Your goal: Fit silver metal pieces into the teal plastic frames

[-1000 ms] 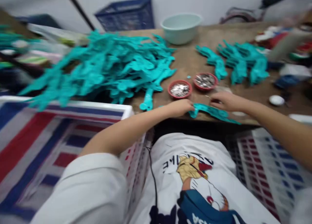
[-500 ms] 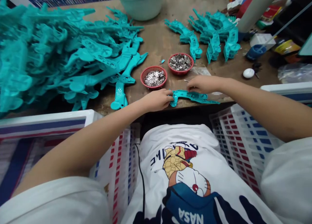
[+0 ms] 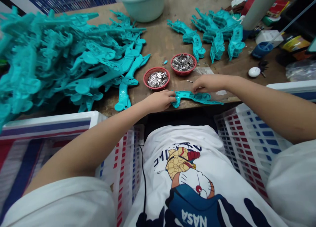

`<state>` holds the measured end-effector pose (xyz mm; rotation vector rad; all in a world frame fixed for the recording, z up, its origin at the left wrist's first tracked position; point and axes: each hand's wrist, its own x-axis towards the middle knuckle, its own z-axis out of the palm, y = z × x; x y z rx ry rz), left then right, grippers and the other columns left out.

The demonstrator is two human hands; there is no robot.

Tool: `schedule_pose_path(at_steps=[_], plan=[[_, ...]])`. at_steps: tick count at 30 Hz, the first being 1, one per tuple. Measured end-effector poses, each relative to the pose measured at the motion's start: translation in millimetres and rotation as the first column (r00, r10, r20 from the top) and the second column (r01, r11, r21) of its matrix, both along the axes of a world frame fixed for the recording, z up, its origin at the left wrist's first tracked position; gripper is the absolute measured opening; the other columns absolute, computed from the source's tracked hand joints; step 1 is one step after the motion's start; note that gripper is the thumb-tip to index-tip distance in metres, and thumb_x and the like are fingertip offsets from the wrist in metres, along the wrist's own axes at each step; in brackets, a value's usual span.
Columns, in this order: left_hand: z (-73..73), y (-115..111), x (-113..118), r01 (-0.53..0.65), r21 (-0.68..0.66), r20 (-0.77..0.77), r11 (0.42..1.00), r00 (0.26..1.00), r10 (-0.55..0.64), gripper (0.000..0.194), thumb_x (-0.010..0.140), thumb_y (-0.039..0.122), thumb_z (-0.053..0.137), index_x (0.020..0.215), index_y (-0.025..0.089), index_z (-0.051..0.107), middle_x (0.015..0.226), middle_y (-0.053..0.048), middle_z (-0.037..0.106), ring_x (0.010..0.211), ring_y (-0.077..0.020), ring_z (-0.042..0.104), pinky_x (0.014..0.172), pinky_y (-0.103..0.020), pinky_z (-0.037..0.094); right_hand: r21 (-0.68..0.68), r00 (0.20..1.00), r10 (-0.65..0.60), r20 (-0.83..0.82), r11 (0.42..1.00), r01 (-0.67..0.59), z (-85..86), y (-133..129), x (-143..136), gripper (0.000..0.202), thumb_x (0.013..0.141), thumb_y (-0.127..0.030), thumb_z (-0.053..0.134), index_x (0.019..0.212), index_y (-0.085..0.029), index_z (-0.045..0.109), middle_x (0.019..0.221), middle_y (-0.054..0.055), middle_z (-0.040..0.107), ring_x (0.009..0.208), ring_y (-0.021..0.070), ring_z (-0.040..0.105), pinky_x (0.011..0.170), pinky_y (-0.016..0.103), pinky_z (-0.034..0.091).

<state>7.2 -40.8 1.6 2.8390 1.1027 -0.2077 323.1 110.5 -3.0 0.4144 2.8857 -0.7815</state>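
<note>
Near the table's front edge lies a long, curved turquoise plastic part [image 3: 188,95], its hollow side up. My left hand [image 3: 160,100] has its fingers closed on the left end of this part. Over the part's middle, my right hand [image 3: 206,84] is bent with fingers drawn together. A thin metal rod [image 3: 190,81] sticks out leftward from the right hand; the rest of it is hidden by the fingers. Just behind the hands stand two red baskets, one with flat shiny metal pieces [image 3: 157,79] and another with darker small metal pieces [image 3: 183,62].
A large heap of turquoise parts [image 3: 61,55] covers the table's left side. Several similar parts [image 3: 214,39] lie in a row at the back right. A pale green basin [image 3: 140,4] stands behind. Plastic crates [image 3: 249,134] flank my lap. A blue cup [image 3: 262,50] is at right.
My right hand has shifted very slightly right over the turquoise part, and its fingers look a little lower. My left hand stays on the part's left end. The view has shifted slightly.
</note>
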Motion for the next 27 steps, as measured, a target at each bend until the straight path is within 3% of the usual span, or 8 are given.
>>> schedule_pose_path(at_steps=[16,21,27], plan=[[0.8,-0.1,0.1,-0.004,-0.016,0.002,1.0,1.0,0.004,0.042,0.111,0.015,0.052,0.143,0.02,0.079,0.157,-0.015,0.072,0.136,-0.0296,0.073,0.118,-0.041,0.06,-0.044,0.998,-0.014,-0.066,0.999,0.012,-2.9,-0.1,-2.1,0.028,0.105,-0.037,0.061,0.106,-0.022,0.085,0.107,0.01,0.086,0.094,0.0278,0.076,0.087,0.039,0.053],[-0.5,2.0,-0.4,-0.004,-0.029,0.022,1.0,1.0,0.005,0.042,0.11,0.014,0.054,0.142,0.02,0.08,0.154,-0.016,0.073,0.132,-0.0299,0.073,0.116,-0.041,0.06,-0.047,0.996,0.037,-0.084,0.998,-0.041,-2.9,-2.3,-4.1,0.03,0.106,-0.039,0.061,0.102,-0.022,0.085,0.106,0.011,0.085,0.093,0.0278,0.075,0.087,0.039,0.054],[-0.5,4.4,-1.6,-0.028,-0.048,0.016,0.998,0.999,0.029,0.042,0.109,0.013,0.055,0.14,0.02,0.082,0.148,-0.016,0.074,0.128,-0.0296,0.074,0.111,-0.04,0.06,0.028,0.998,-0.018,-0.063,0.999,0.02,-4.3,-3.3,-5.5,0.023,0.103,-0.029,0.065,0.106,-0.022,0.086,0.102,0.009,0.085,0.089,0.0261,0.075,0.084,0.037,0.052]])
